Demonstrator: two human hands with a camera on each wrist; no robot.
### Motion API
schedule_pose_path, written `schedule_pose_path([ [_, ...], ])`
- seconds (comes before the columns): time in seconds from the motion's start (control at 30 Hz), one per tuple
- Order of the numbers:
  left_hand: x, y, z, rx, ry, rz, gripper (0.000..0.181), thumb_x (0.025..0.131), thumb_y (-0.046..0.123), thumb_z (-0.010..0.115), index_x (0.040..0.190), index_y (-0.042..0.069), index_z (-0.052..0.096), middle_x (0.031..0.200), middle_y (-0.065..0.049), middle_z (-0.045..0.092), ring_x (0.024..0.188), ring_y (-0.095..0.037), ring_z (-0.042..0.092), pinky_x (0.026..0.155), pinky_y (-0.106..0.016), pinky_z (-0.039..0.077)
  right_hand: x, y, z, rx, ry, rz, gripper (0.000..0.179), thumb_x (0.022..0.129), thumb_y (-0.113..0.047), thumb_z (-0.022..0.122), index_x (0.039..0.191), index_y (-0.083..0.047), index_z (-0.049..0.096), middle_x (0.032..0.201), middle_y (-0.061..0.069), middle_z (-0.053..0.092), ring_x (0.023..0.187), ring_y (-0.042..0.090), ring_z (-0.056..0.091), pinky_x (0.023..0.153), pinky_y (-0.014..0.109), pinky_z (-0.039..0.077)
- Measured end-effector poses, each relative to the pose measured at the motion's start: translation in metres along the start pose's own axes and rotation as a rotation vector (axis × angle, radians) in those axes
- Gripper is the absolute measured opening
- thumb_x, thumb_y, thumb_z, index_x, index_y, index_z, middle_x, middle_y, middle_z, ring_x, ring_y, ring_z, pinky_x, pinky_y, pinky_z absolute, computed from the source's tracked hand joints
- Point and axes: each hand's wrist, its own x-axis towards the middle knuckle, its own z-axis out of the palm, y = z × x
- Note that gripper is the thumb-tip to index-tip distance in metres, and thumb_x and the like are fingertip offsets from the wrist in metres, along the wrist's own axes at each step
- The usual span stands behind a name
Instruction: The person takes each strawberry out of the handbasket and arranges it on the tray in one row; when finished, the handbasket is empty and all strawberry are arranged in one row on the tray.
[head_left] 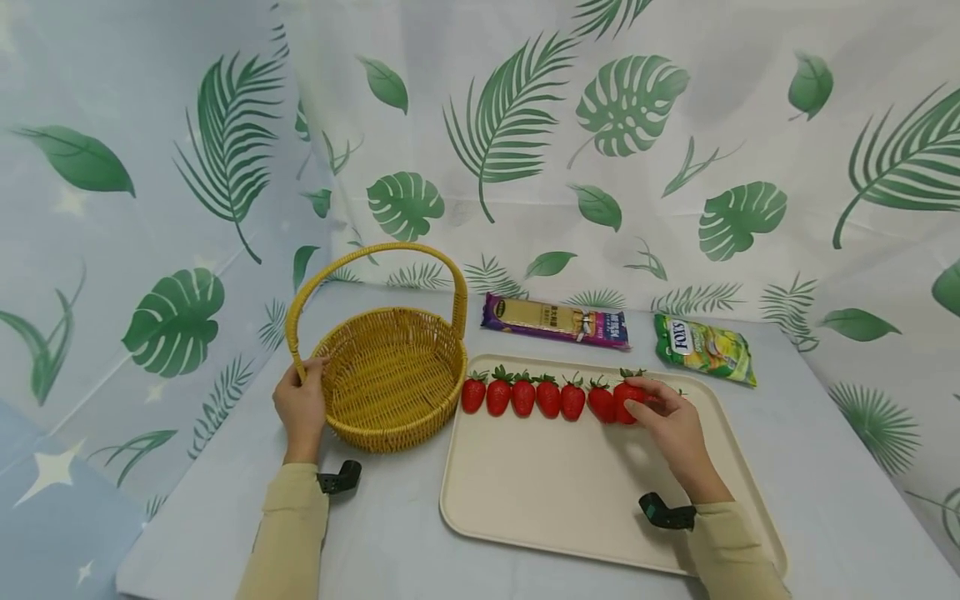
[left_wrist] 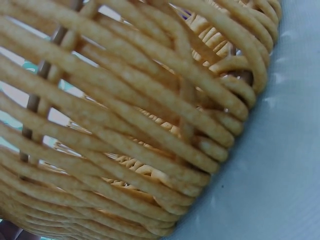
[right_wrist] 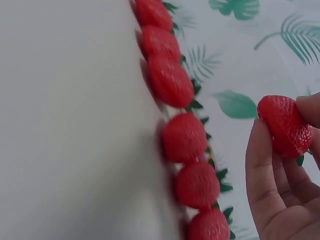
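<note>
My left hand [head_left: 302, 410] grips the yellow wicker basket [head_left: 393, 433] at its left side, where the tall handle [head_left: 375, 248] meets the rim. Woven strands of the basket [left_wrist: 125, 115] fill most of the left wrist view. Over the far right part of the beige tray [head_left: 540, 492], my right hand [head_left: 675, 429] pinches a red strawberry [right_wrist: 284, 125] between thumb and fingers. In the right wrist view this strawberry is held up off the tray. Several more strawberries [head_left: 523, 397] lie in a row along the tray's back edge, leaves pointing away.
Behind the tray lie a purple and gold packet [head_left: 555, 322] and a green candy bag [head_left: 705, 348]. The basket stands on the pale tablecloth [head_left: 390, 533] left of the tray. A leaf-patterned cloth [head_left: 525, 167] hangs behind the table.
</note>
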Motion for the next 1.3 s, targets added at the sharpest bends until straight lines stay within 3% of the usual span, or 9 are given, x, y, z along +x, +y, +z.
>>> schedule_pose_path([
  [0.13,0.001,0.001,0.001,-0.008,-0.005,-0.003,0.033,0.1,0.03,0.054,0.106,0.005,0.075,0.098,-0.018,0.068,0.062,-0.01,0.036,0.061,-0.026,0.03,0.003,0.006,-0.015,-0.013,0.08,0.029,0.038,0.095,-0.019,0.064,0.129,-0.005,0.06,0.107,-0.017,0.059,0.092,0.006,0.054,0.071,0.017,0.05],
  [0.27,0.002,0.001,0.0,-0.015,-0.008,-0.006,0.032,0.1,0.029,0.055,0.106,0.005,0.075,0.099,-0.015,0.069,0.061,-0.01,0.037,0.059,-0.025,0.031,0.006,0.015,-0.031,0.008,0.151,0.057,0.036,0.094,-0.022,0.064,0.128,-0.009,0.062,0.104,-0.018,0.059,0.089,0.005,0.055,0.067,0.018,0.051],
  [0.43,0.001,0.002,-0.002,-0.014,-0.012,-0.019,0.031,0.1,0.028,0.056,0.106,0.005,0.074,0.099,-0.014,0.069,0.065,-0.013,0.044,0.06,-0.025,0.032,0.011,0.026,-0.048,-0.048,0.253,0.109,0.037,0.095,-0.027,0.062,0.128,-0.011,0.062,0.103,-0.019,0.056,0.087,0.004,0.053,0.066,0.013,0.049],
  [0.67,-0.001,0.005,-0.002,-0.007,-0.016,-0.019,0.031,0.099,0.028,0.057,0.106,0.002,0.073,0.1,-0.015,0.067,0.07,-0.013,0.045,0.066,-0.028,0.033,0.016,0.037,-0.067,-0.186,0.36,0.22,0.04,0.095,-0.027,0.061,0.13,-0.01,0.062,0.115,-0.002,0.06,0.086,0.001,0.048,0.066,0.01,0.043],
  [0.83,-0.001,0.005,-0.001,-0.002,-0.012,-0.02,0.031,0.099,0.027,0.057,0.106,0.002,0.073,0.102,-0.014,0.068,0.073,-0.012,0.046,0.067,-0.028,0.033,0.016,0.044,-0.078,-0.218,0.361,0.285,0.043,0.094,-0.03,0.06,0.133,-0.01,0.06,0.122,0.007,0.057,0.086,0.003,0.048,0.065,0.011,0.042],
  [1.1,-0.001,0.005,-0.002,-0.014,-0.012,-0.02,0.029,0.099,0.025,0.056,0.105,0.002,0.073,0.106,-0.014,0.069,0.075,-0.011,0.048,0.068,-0.027,0.034,0.016,0.054,-0.089,-0.211,0.267,0.339,0.054,0.097,-0.032,0.056,0.143,-0.005,0.048,0.14,0.02,0.045,0.109,0.025,0.045,0.061,0.008,0.043],
  [1.3,-0.001,0.006,-0.002,-0.01,-0.01,-0.017,0.029,0.099,0.025,0.057,0.105,0.002,0.073,0.103,-0.013,0.068,0.074,-0.011,0.047,0.067,-0.026,0.033,0.015,0.054,-0.09,-0.271,0.223,0.349,0.057,0.098,-0.034,0.056,0.145,-0.005,0.044,0.145,0.024,0.042,0.115,0.035,0.049,0.059,0.008,0.041],
])
